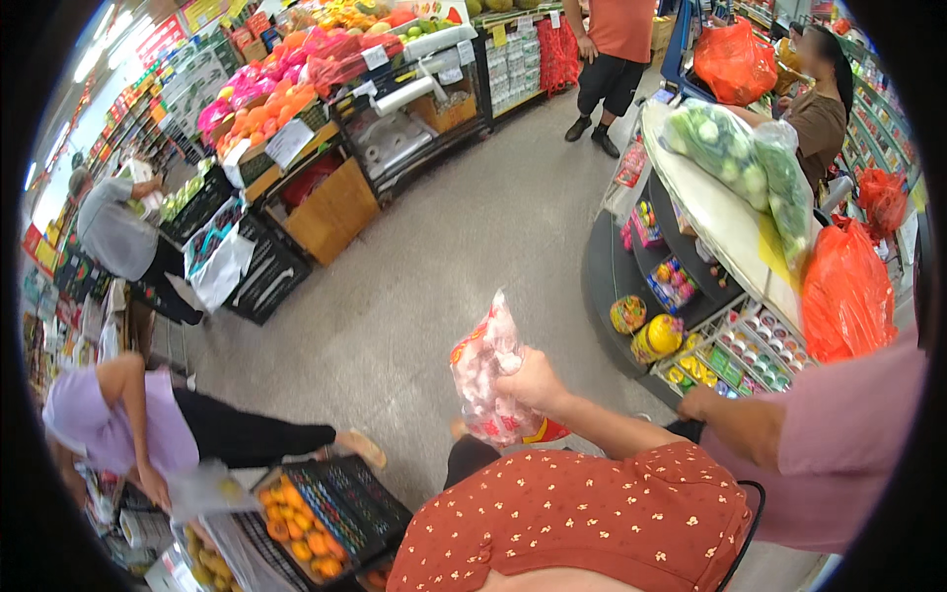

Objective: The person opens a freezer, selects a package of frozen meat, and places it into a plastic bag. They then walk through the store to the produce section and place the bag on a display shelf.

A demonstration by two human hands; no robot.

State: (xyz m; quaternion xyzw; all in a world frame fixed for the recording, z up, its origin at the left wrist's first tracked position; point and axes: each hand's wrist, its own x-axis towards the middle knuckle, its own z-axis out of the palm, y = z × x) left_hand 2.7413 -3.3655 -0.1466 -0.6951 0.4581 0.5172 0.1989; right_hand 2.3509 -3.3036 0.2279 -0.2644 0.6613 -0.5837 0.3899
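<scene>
My right hand (531, 381) grips a clear plastic bag of pale pinkish-white food pieces (488, 370). The bag bears red and yellow printing and hangs upright in front of my red patterned top, above the floor. What the pieces are exactly, I cannot tell. My left hand is out of view. To the right stands a checkout counter (677, 159) with a pale top. Clear bags of green vegetables (729, 155) lie on it, and a full red plastic bag (847, 296) rests at its near end.
Candy shelves (740, 340) line the counter's front. A person in pink (806, 444) stands close on my right. Persimmon-like orange fruit (300, 529) fills a crate at lower left, beside a person in lilac (159, 422). Fruit stands (325, 214) edge the grey floor (414, 259).
</scene>
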